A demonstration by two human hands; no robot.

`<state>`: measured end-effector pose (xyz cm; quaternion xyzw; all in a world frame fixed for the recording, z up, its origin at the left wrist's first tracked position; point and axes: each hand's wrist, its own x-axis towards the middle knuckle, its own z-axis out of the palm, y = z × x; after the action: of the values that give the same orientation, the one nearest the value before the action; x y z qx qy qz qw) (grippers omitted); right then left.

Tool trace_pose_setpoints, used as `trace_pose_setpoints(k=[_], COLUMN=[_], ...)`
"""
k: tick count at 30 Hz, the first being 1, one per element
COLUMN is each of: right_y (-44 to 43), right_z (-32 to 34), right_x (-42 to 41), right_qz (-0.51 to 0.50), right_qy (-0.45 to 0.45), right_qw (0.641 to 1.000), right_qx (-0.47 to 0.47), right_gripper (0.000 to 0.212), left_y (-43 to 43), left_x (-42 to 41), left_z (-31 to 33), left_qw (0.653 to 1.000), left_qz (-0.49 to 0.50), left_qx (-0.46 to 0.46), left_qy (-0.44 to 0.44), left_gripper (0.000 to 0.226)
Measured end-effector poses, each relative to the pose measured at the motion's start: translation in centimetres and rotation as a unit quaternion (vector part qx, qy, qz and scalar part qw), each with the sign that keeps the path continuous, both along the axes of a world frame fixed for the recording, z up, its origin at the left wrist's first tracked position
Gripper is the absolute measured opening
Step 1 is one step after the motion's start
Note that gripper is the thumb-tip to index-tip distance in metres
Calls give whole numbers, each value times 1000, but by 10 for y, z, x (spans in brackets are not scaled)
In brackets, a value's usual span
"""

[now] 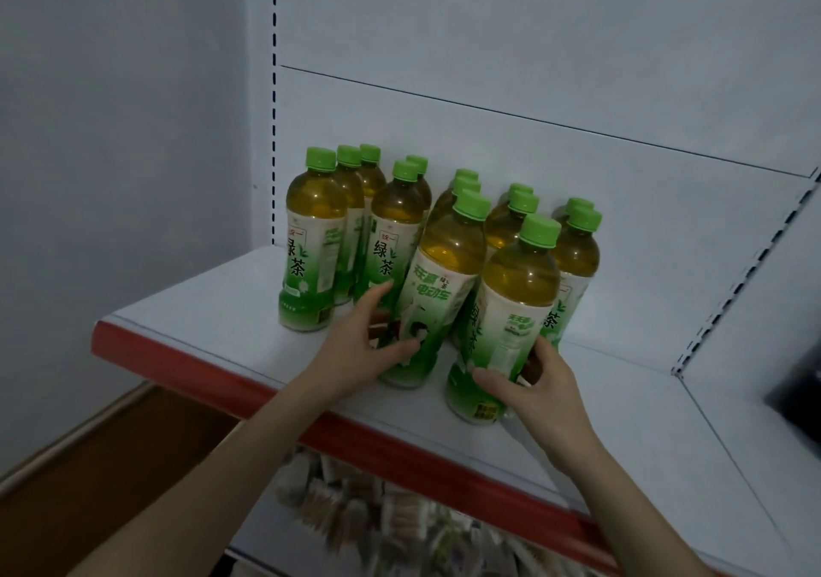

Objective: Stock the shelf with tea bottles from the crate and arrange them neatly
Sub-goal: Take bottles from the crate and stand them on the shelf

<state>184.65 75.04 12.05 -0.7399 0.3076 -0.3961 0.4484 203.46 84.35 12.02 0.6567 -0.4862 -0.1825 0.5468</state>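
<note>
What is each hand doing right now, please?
Left hand: grips the front middle bottle.
Right hand: grips the front right bottle.

The left bottle (311, 243) and second bottle (393, 239) say "绿茶" in big dark letters. The middle bottle (437, 292) says "电动车". The front bottle (511, 310) shows "绿".

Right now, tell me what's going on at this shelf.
A person is stocking green tea bottles on a white shelf. The left hand grips the left front bottle low on its label, and the right hand grips the right front bottle near its base. Both sit ahead of the other bottles lined up in rows behind. The crate is not in view.
</note>
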Motion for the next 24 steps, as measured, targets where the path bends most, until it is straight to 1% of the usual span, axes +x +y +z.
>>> trace_pose_setpoints(k=[3,10,13,15,17,20,21,22,24], right_y=[0,-3,-4,-4,-5,-7,-7,-8,-9], right_z=[-3,-7,-7,-7,-7,-6,-6,-6,-5], right_x=[0,0,1,1,1,1,1,1,1], right_qz=[-3,10,11,16,19,23,27,31,39], right_qy=[-12,-8,-7,-12,-16,-10,-6,-3,2], right_qw=[1000,1000,1000,999,999,999,999,999,999], right_qx=[15,26,26,29,32,29,27,26,25], right_gripper=[59,57,57,54,53,54,54,53,52], left_y=[-3,-6,-8,-9,-7,-3,-2,-2,-1], left_x=[-1,-6,-6,-2,2,6,6,6,4], left_z=[-3,-4,-6,-9,-8,-6,-6,-7,-7], left_qw=[1000,996,984,983,990,999,998,998,994], left_qz=[-11,72,139,140,97,42,43,55,101], left_qx=[-1,-23,-13,10,6,-30,-36,-40,-43], left_qy=[-1,-57,-108,-117,-97,-8,12,17,-14], left_gripper=[77,75,84,87,84,59,54,53,62])
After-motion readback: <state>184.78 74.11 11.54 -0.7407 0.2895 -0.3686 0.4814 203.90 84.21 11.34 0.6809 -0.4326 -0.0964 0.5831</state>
